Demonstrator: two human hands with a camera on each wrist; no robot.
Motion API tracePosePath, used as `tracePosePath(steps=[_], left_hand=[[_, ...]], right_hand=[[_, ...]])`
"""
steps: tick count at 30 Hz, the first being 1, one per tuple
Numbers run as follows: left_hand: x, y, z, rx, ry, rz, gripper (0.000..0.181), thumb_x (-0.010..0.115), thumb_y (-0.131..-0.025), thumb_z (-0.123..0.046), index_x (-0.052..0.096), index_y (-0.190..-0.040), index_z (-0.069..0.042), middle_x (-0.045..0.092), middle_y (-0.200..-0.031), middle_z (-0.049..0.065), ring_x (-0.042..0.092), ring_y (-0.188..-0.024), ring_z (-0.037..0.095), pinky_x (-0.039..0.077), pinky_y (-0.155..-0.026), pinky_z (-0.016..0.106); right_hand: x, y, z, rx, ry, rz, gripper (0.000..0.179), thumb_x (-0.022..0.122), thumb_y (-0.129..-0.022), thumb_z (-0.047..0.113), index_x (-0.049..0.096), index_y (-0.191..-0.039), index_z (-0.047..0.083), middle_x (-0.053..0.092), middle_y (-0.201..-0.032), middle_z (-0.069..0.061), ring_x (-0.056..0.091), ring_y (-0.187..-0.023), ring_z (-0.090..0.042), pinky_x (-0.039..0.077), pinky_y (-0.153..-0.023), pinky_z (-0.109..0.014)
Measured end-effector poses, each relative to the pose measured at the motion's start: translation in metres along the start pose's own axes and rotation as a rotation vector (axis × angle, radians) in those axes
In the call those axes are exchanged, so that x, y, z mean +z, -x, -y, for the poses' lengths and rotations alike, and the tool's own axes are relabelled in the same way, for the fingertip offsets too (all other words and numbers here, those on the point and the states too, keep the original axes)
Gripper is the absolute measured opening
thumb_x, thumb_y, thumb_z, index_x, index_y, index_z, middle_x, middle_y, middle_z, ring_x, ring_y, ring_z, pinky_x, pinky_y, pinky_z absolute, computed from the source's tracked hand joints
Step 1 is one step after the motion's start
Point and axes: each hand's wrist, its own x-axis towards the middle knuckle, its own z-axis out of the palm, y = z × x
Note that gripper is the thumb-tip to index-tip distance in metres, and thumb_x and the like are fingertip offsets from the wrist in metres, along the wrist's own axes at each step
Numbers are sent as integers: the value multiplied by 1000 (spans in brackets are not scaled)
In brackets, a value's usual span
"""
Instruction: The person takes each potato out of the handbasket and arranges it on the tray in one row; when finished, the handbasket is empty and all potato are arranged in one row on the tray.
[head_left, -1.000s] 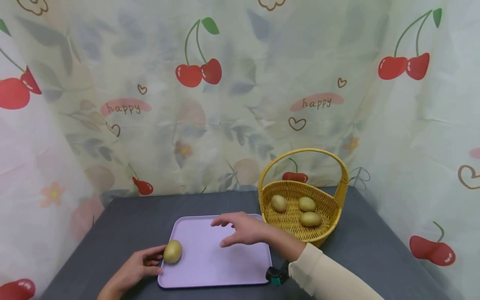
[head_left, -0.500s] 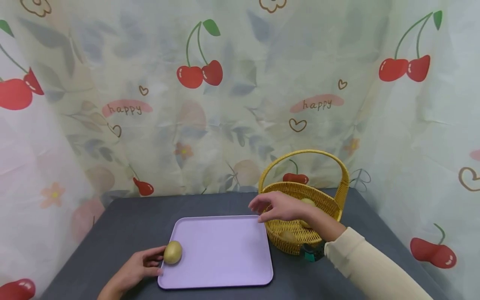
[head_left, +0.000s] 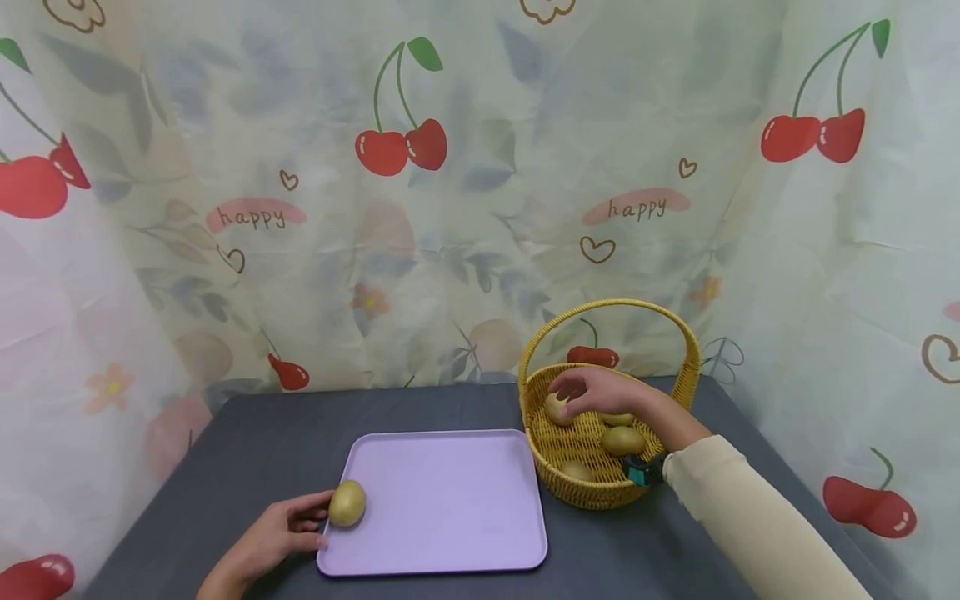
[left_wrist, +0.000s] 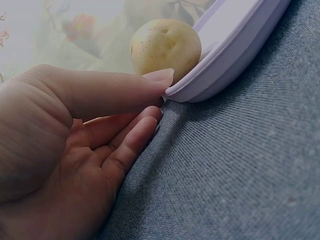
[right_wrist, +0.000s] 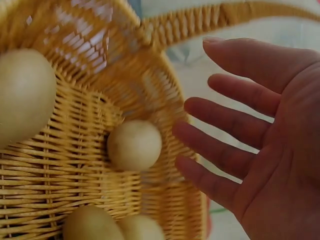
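My left hand (head_left: 273, 537) rests at the left edge of a lilac tray (head_left: 442, 504), with the thumb and fingertips at its rim. Beside those fingers, a potato (head_left: 347, 504) lies on the tray; in the left wrist view the potato (left_wrist: 166, 47) shows behind the thumb. Over the wicker basket (head_left: 592, 496) hovers my right hand (head_left: 603, 393), partly covering a potato (head_left: 558, 408) at the basket's back left. The right wrist view has that hand (right_wrist: 265, 125) holding nothing, fingers spread apart from a potato (right_wrist: 135, 145).
Other potatoes lie in the basket, including one in the middle (head_left: 622, 440) and one near the front wall (head_left: 577, 472). The tall basket handle (head_left: 611, 302) arches over it. A dark grey cloth (head_left: 292, 433) covers the table, and a printed curtain (head_left: 480, 208) hangs behind.
My right hand has moved right, from above the tray to over the basket's potatoes. My left hand, the tray and the potato on it have stayed in place.
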Motion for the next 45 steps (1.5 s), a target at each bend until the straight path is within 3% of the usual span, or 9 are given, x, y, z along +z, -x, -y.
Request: tracePosePath(steps=[7,15,21,24,28,32,40,45], left_hand=[[-1,-2,-5,26,9,0,68,77,-82,-7,43,-136,16,52,-130,32,58,-105,15,49,-83,24],[1,-3,-4,61,-6,0,66,77,-82,-7,44,-135,16,51,-130,34,57,-103,6,49,-84,24],[2,-2,-3,60,-3,7,67,77,-83,-8,43,-135,17,51,-130,33,57,-103,5,48,-84,23],[2,-1,-3,69,-3,12,66,76,-83,-7,43,-135,18,52,-129,34,57,-103,7,49,-83,23],[2,0,-3,61,2,7,66,76,-83,-7,43,-135,18,52,-129,33,57,-103,7,49,-83,23],[0,1,-2,61,-9,-3,66,76,-83,-7,43,-135,18,52,-129,33,57,-103,6,49,-83,23],[-2,1,0,84,-4,-16,66,76,-82,-7,44,-134,18,50,-130,36,57,-102,1,48,-83,22],[-1,0,4,84,3,-15,65,76,-82,-6,45,-134,18,53,-127,33,57,-101,3,48,-83,23]], right_hand=[[5,-13,-32,54,-66,-93,41,66,-92,12,57,-128,-6,57,-127,-24,51,-119,-42,42,-96,-52],[16,-29,-49,84,10,-93,44,67,-90,12,57,-130,-5,58,-126,-20,54,-109,-31,45,-90,-45],[27,-37,-52,248,-76,-54,47,70,-83,6,62,-129,5,60,-110,-12,52,-85,-22,44,-72,-35],[31,-40,-51,294,-31,-46,48,74,-80,6,64,-127,9,59,-107,-10,50,-82,-23,42,-67,-34],[33,-44,-49,283,111,-48,49,76,-77,6,66,-125,12,59,-116,-9,50,-90,-25,42,-73,-35],[33,-48,-47,289,177,-44,48,79,-75,6,66,-120,13,59,-115,-8,51,-95,-26,44,-81,-39],[30,-48,-41,312,154,-31,45,82,-74,9,67,-116,14,60,-111,-7,52,-94,-24,46,-80,-40],[26,-35,-31,211,82,-28,49,81,-74,11,65,-121,10,59,-116,-8,52,-98,-24,46,-80,-40]])
